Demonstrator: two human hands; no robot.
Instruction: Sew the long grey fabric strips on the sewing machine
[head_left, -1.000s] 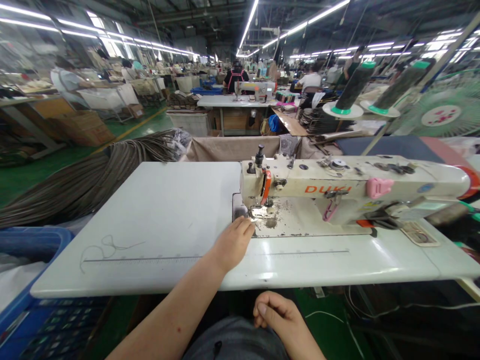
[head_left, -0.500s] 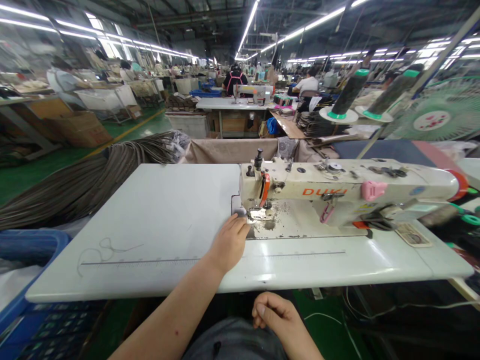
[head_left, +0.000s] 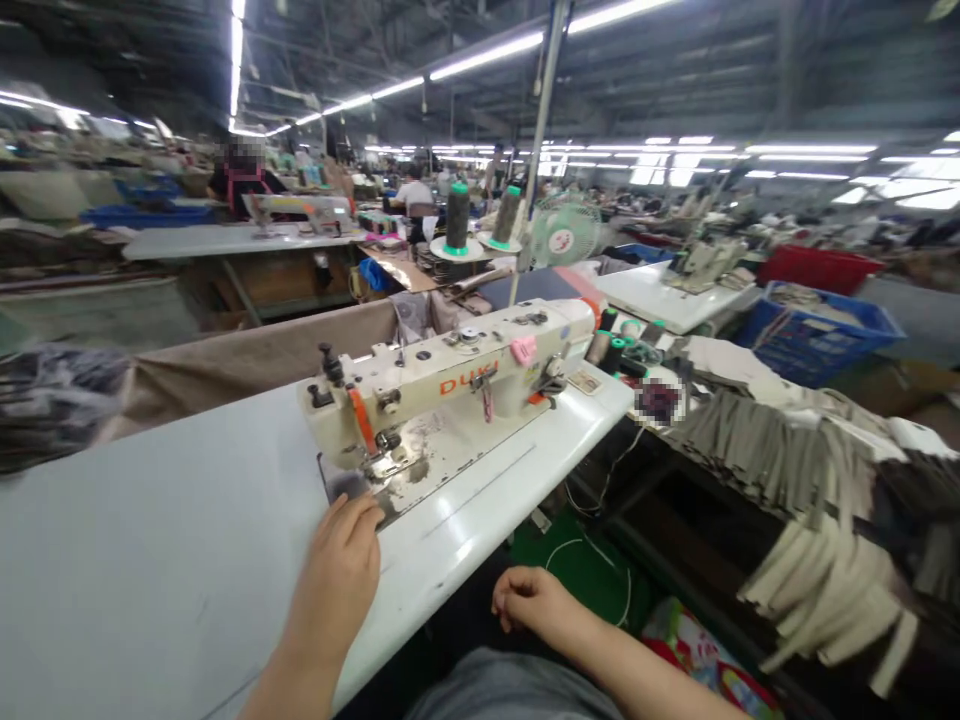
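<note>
A cream sewing machine (head_left: 450,372) with orange lettering stands on a white table (head_left: 172,520). My left hand (head_left: 345,550) lies at the needle end of the machine, its fingers stretched forward onto the dark plate (head_left: 341,483) beside the presser foot (head_left: 390,460). No held thing shows in that hand; the underside of its fingers is hidden. Below the table's front edge, over my lap, my right hand (head_left: 529,597) is loosely curled with its fingers closed, and nothing shows in it.
Grey and cream fabric strips (head_left: 780,450) hang off a surface at the right, near a blue basket (head_left: 821,330) and a red bin (head_left: 817,268). Dark thread cones (head_left: 457,220) stand behind the machine by a green fan (head_left: 562,235). Another person (head_left: 244,180) sits beyond.
The view has turned to the right, bringing the fabric strips and baskets into sight. My left hand stays at the plate by the presser foot; my right hand stays curled near my lap.
</note>
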